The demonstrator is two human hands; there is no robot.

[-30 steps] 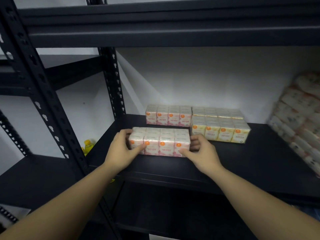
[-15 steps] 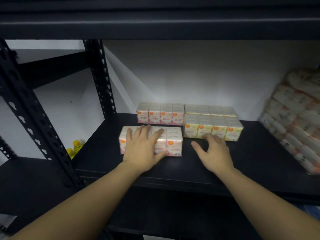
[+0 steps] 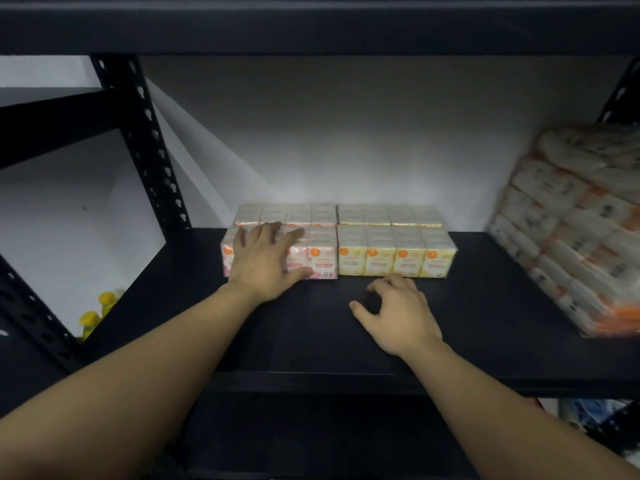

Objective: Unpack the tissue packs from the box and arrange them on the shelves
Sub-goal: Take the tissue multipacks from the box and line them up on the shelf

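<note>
The left hand point(image 3: 265, 259) lies flat, fingers spread, over the top and front of the pink tissue pack point(image 3: 320, 259), palm pressing on it rather than gripping; nothing is pinched between thumb and fingers. To finish this step well, I judge the push should be even across the pack's front so it slides straight back and squares up without skewing, stopping once its front face lines up with its neighbour.

Taking that pink pack as the landmark: touching its right side stands the yellow tissue pack point(image 3: 394, 254), their fronts nearly flush. Directly behind the pink pack sits a second pink pack point(image 3: 285, 213), and behind and to the right a second yellow pack point(image 3: 389, 214). In front of the pink pack and to its right, the right hand point(image 3: 398, 311) rests on the bare black shelf point(image 3: 502, 306), fingers loosely curled, holding nothing, just short of the yellow pack's front. Far to the right leans a tall stack of wrapped tissue bundles point(image 3: 571, 230), blurred. The box is not in view.
</note>
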